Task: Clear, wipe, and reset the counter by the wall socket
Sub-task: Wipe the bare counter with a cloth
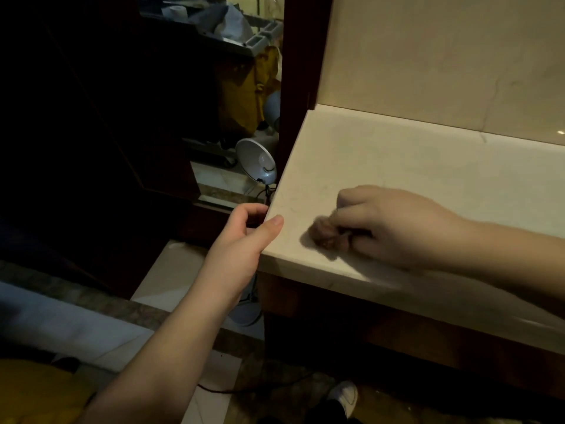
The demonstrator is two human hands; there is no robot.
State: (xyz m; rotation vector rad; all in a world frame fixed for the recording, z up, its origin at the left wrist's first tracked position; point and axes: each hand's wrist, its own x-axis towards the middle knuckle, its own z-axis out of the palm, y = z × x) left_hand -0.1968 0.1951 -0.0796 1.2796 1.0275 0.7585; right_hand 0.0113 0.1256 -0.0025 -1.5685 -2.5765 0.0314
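Observation:
A pale stone counter [412, 166] runs along the wall at right, its top bare. My right hand [394, 224] grips a small brownish cloth [324, 235] and presses it on the counter near the front left corner; both are blurred. My left hand [244, 234] grips the counter's left edge at that corner, thumb on top and fingers curled below. No wall socket is in view.
A white desk lamp [256, 162] hangs down beside the counter's left edge, its cord trailing to the floor. A dark wooden panel [91, 117] stands at left. A cleaning cart [244, 35] with a yellow bag shows behind. A white shoe [345, 396] is on the floor below.

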